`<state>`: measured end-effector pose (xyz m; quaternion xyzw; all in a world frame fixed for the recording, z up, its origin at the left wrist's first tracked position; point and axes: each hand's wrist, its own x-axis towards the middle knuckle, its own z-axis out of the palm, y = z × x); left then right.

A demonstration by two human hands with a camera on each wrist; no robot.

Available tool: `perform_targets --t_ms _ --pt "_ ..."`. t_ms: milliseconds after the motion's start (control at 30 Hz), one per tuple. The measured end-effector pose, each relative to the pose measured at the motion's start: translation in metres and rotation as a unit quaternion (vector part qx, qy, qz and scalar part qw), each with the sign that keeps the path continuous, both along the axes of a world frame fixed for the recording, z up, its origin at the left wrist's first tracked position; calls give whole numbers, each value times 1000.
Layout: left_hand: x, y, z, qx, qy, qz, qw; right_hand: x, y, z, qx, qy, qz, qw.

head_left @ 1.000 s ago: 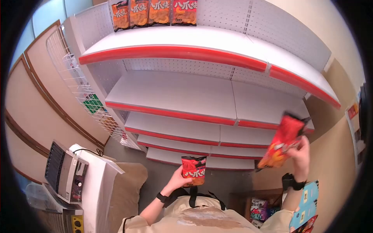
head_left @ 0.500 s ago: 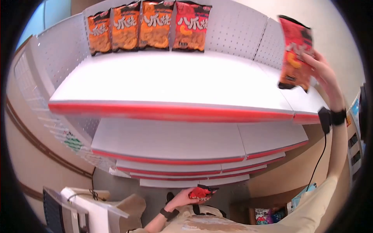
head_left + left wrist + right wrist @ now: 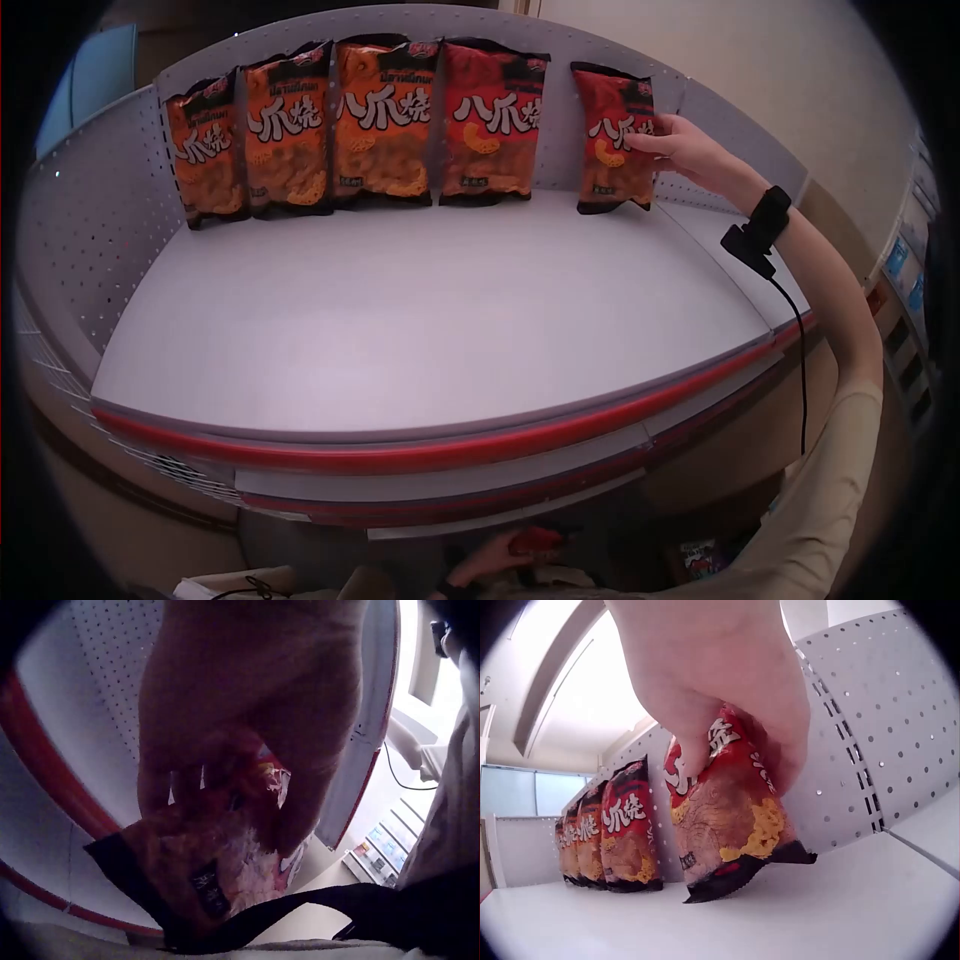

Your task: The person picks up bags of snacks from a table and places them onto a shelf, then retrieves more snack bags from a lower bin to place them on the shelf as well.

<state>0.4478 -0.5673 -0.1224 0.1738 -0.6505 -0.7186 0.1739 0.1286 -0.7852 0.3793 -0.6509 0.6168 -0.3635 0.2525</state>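
Note:
My right hand [image 3: 695, 155] pinches a red snack bag [image 3: 612, 150] by its right side, thumb across the front. In the right wrist view that bag [image 3: 727, 817] leans slightly, its black bottom edge close over the white shelf [image 3: 832, 907]. To its left on the shelf stands another red bag [image 3: 490, 130], a gap between them, followed by a row of orange bags [image 3: 385, 130]. Low down by the body, my left hand [image 3: 490, 560] grips a second red snack bag [image 3: 537, 542]; in the left wrist view the fingers wrap around this dim bag [image 3: 202, 862].
A perforated back panel [image 3: 560, 130] rises behind the bags. The shelf has a red front edge [image 3: 450, 455], with more shelves below it. A black cable [image 3: 803, 370] hangs from the right wrist camera [image 3: 755, 240]. Dark packages [image 3: 700, 560] sit low at the right.
The right hand has lifted its red bag from beside the body up to the top shelf, then left toward the row. The left hand stays low with its bag. The head view has tilted up.

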Motion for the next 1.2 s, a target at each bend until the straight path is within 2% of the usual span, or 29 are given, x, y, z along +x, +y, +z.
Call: perform_targets --t_ms 100,167,233,300,367,400,500,633,700,800,867,900,967,1033,1100,1133,1200 --pt "4 -8 -9 37 23 -24 999 4 -6 -2 -22 15 -1 1000" --pt "8 -11 -5 72 2 -25 997 8 -6 2 21 54 -8 998" --pt "12 -13 -6 -1 -15 -13 1000 19 -1 5 29 62 -13 998" --pt "16 -12 -2 -12 -12 -6 1000 25 1 7 60 92 -48 993" --pt "18 -11 -7 -43 -31 13 998 19 -4 3 44 90 -35 994" --pt "21 -11 10 -34 -28 26 999 19 -5 3 38 93 -23 995" --pt "29 -8 18 -21 -29 21 999 21 -8 2 29 99 -17 994" --pt "36 -3 2 -46 -62 34 996 26 -6 3 24 116 -14 993" --pt "40 -4 -3 -25 -24 29 999 30 -4 3 23 117 -4 993" --pt "44 -5 -3 12 -11 35 999 32 4 5 -11 145 -36 989" --pt "45 -8 -5 -8 -38 37 999 20 7 9 -9 210 -76 975" --pt "46 -10 -5 -23 -55 41 997 19 18 16 -9 202 -86 976" --pt "44 -16 8 -32 -84 21 996 20 48 38 72 113 -56 989" --pt "40 -14 12 -36 -111 -6 993 6 71 44 64 85 -86 991" --pt "34 -14 7 -76 -74 4 994 -5 104 51 -35 93 -37 994" --pt "31 -15 12 -80 -78 -18 994 4 131 49 -54 85 -38 994" --pt "21 -15 24 -98 -113 -27 988 -18 164 37 -72 43 -68 994"
